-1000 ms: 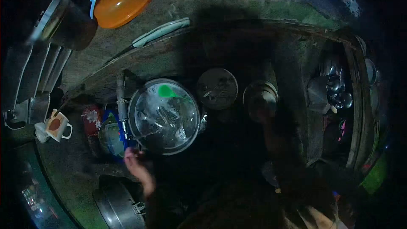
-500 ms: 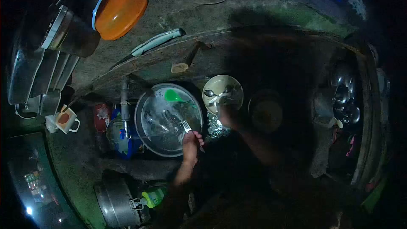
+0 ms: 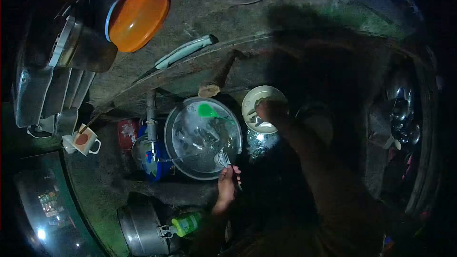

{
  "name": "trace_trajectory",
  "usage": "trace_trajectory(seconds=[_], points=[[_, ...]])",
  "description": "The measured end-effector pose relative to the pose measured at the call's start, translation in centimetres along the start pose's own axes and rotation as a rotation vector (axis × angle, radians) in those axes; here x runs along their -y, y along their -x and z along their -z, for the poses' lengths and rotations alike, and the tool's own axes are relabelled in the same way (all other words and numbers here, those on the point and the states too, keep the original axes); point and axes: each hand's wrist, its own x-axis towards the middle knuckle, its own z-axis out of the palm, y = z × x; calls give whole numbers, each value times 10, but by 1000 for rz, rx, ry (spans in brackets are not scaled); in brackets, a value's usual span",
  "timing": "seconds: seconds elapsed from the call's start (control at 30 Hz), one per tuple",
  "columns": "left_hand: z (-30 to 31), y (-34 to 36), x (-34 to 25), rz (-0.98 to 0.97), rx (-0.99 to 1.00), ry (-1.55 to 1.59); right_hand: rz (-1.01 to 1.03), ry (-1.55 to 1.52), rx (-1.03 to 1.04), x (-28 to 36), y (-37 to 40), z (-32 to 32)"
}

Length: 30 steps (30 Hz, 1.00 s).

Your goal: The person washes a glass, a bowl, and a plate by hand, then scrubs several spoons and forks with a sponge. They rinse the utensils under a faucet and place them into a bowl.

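Note:
My left hand (image 3: 228,184) is closed around the handles of a fork and what looks like a spoon (image 3: 222,158), their heads over the near right rim of a metal basin (image 3: 167,135). Soapy water, a green spoon-shaped utensil (image 3: 206,110) and other blurred pieces lie in the basin. To its right stands a pale plate (image 3: 259,90) with cutlery (image 3: 253,120) on it, a fork among the pieces. My right hand (image 3: 273,111) reaches over this plate; its fingers are in shadow, and what they hold, if anything, is hidden.
A tap (image 3: 152,133) stands left of the basin, with a blue container (image 3: 164,167) below. A wood piece (image 3: 209,89) lies behind. A mug (image 3: 86,140), a metal pot (image 3: 140,223), a green bottle (image 3: 186,223) and a knife (image 3: 185,51) lie around. Dark dishes (image 3: 400,114) are at right.
My right hand has moved from the plate's near edge up over its right side, and the cutlery there has shifted. A rounded spoon-like head now shows in my left hand. The view has shifted slightly.

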Motion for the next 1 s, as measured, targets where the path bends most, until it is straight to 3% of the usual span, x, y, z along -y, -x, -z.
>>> trace_trajectory(seconds=[0.03,0.1,0.17,0.2,0.27,0.3,0.37,0.4,0.43,0.47,0.5,0.57,0.6,0.67,0.73,0.83,0.93,1.0], points=[[-2,-2,-2,-3,5,5,66,-23,-249,-9,2,-20],[-3,-7,-6,-37,26,10,-39,-94,-204,-11,8,9],[-8,-7,-15,-17,22,35,-232,-149,-191,-1,28,89],[-10,-6,-17,10,14,58,-233,-149,-188,4,23,91],[-10,-17,-11,-32,15,96,-535,-403,-65,7,16,90],[-10,-22,-7,-75,16,131,-276,-250,31,12,24,80],[-13,-40,-4,-62,-5,136,-276,-899,47,47,35,71],[-17,-47,-5,-54,-32,139,-261,-1189,126,70,54,139],[-30,-49,-11,-34,18,221,-174,-1371,128,90,66,137],[-36,-44,-22,53,54,149,-114,-1223,136,112,69,135],[-33,-51,-12,-3,90,74,-6,-1132,160,124,71,142],[-26,-62,7,-63,124,-4,1,-1079,198,127,71,142],[-23,-64,11,-94,20,75,12,-1022,253,121,66,131],[-12,-59,16,-123,-90,148,-268,-1149,176,98,62,110],[1,-38,3,42,-55,379,-434,-570,6,68,45,26],[8,-15,-11,27,-89,244,-530,-517,-126,54,42,59],[13,3,-14,28,5,306,-629,-154,-428,53,28,42],[18,10,-9,26,38,329,-456,-154,-165,46,21,20]])
